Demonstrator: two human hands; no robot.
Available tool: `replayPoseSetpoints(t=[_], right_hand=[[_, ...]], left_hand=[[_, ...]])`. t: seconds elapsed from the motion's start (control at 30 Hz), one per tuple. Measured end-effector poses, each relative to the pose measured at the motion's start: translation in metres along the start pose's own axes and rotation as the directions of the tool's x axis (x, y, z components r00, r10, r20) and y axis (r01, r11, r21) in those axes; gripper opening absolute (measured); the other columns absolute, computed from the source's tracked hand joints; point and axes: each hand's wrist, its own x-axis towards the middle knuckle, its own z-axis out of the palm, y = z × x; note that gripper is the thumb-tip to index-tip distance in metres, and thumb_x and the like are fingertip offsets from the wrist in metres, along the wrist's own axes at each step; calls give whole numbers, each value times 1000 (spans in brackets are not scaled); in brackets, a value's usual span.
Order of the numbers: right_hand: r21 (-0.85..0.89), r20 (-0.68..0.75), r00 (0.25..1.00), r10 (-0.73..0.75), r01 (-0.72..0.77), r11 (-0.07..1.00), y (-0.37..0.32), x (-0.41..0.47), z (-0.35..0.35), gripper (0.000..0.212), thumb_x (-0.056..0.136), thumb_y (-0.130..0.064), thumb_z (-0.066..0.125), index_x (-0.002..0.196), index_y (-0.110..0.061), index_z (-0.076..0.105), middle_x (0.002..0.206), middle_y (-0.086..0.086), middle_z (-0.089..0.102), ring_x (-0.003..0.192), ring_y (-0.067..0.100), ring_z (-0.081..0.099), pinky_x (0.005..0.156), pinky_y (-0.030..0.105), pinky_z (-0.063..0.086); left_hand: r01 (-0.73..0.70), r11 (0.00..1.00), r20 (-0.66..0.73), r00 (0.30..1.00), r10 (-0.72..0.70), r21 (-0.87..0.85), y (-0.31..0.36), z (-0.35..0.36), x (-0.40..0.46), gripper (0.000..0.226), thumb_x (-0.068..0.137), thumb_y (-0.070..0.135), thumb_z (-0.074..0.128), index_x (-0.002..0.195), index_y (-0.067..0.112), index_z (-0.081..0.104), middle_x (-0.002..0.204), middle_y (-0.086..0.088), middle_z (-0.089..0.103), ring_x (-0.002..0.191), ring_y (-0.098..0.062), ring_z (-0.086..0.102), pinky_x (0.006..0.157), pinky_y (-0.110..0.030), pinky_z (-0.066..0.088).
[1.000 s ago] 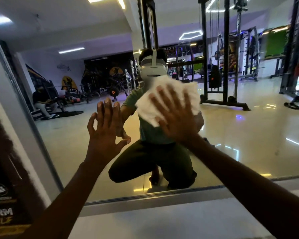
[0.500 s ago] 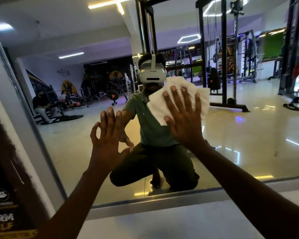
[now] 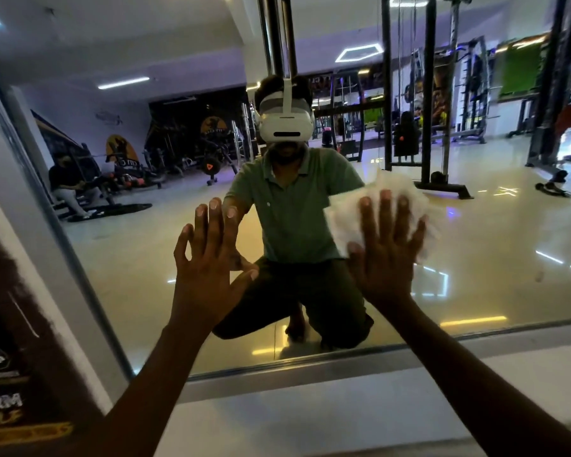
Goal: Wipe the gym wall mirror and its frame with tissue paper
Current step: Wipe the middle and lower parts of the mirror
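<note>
Since a moment ago, the right hand (image 3: 384,255) has slid the tissue paper (image 3: 381,212) to the right and a little down the glass. It used to cover the chest of the person seen in the mirror (image 3: 475,258). Now it sits to the right of that green shirt, over the shiny floor seen in the glass. The left hand (image 3: 208,262) has hardly moved.

The right hand lies flat with its fingers (image 3: 368,219) spread wide and straight. It is not curled round the tissue paper. It pushes the paper against the glass with the palm and fingers. I think the hand is spread like this so that a big patch of paper rubs the glass at once and does not bunch up or slip out.

The left hand is also flat and open, with straight fingers, and holds nothing. It seems to rest on the glass to the left of the wiping hand. I think it is there to keep the person steady, since the glass shows them kneeling low and leaning in.

The wiping is on the lower middle part of the mirror. The frame (image 3: 310,366) runs along the bottom, near the arms, and up the left side. Neither hand touches it, so it looks like a job for later.

One thing could go wrong: the bare left hand may leave marks on the glass. That spot may need a wipe too.
</note>
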Motion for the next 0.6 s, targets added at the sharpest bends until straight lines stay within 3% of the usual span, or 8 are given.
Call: replayPoseSetpoints(t=[0.1,0.17,0.27,0.33,0.4,0.47,0.6], right_hand=[[8,-31,956,292,-292,956,6,-26,3,75,103,-47,38,166,-12,18,174,16,3,160,42,2,122,73,9],[49,-31,943,332,-331,942,-30,-26,8,79,101,-46,46,166,-11,18,174,20,5,160,45,1,123,73,4],[101,67,998,4,-11,995,-79,-51,24,72,105,-46,45,165,-14,23,173,18,7,160,45,4,123,72,-2],[102,126,968,-217,205,973,-79,-70,30,67,107,-48,43,164,-20,26,174,12,6,160,41,6,123,71,-1],[90,151,926,-346,336,938,-50,-79,29,61,108,-47,39,164,-24,29,175,9,6,161,38,6,124,70,-1],[47,154,946,-286,282,958,3,-94,22,64,107,-45,39,166,-26,21,175,8,4,161,39,7,124,72,3],[-38,125,990,62,-58,998,89,-124,0,71,106,-50,27,168,-20,7,174,19,3,159,47,6,118,78,12]], left_hand=[[40,999,-7,999,-40,8,10,5,-5,100,94,66,47,165,7,10,172,-20,-1,159,-38,-2,127,-56,4],[75,996,-6,997,-76,-37,24,12,-16,96,97,63,46,164,5,9,171,-23,-3,159,-40,-3,127,-57,3],[94,992,-25,995,-96,-84,42,24,-31,87,102,55,43,164,3,10,170,-25,-2,158,-41,-1,126,-59,7],[71,996,-48,996,-74,-57,41,31,-38,81,104,49,42,164,3,13,170,-25,2,158,-41,3,126,-59,10],[59,998,-48,997,-60,-29,36,36,-45,78,106,48,42,164,4,15,171,-24,5,159,-39,5,126,-58,11],[76,997,-29,997,-77,-32,33,39,-53,76,107,49,39,164,6,14,171,-22,4,159,-38,4,126,-58,12],[100,994,2,995,-100,-53,39,47,-72,78,106,50,39,164,4,14,171,-24,3,159,-39,3,125,-60,12]])
